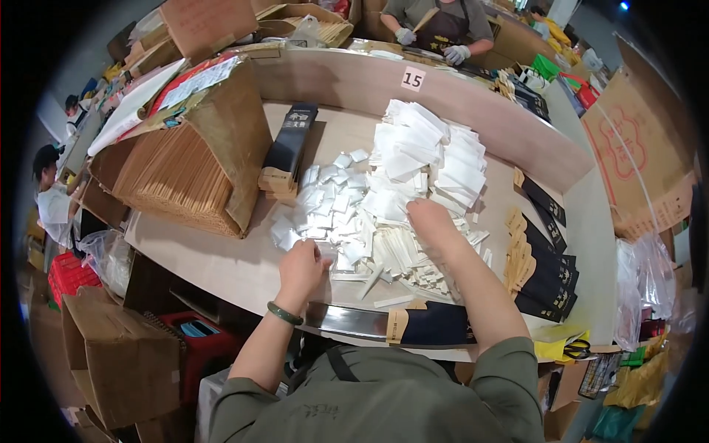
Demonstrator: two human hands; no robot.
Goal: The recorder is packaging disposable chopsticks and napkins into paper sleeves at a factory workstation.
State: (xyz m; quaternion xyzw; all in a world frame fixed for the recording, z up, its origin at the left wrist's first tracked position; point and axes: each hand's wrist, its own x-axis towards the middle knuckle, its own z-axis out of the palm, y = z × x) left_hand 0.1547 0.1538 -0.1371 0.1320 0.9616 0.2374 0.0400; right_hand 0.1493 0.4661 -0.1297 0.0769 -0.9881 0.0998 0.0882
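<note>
My left hand [300, 269] is at the near edge of a heap of small white sachets [325, 201], its fingers curled together. Whatever they may pinch is too small to make out. My right hand [431, 221] reaches into the middle of the table, fingers closed at the lower edge of a pile of larger flat white packets [410, 144]. Its fingertips are partly hidden. Below and between the hands lie many narrow white strips [402, 251]. A dark blue pouch [436, 323] with a tan end lies at the table's front edge, under my right forearm.
A tipped carton [229, 136] packed with brown strips stands at the left, beside a stack of dark pouches [290, 144]. More dark pouches [543, 269] fan out at the right. A low partition [340, 70] closes the far side; a gloved co-worker [443, 29] sits behind it. Scissors [577, 348] lie at the near right corner.
</note>
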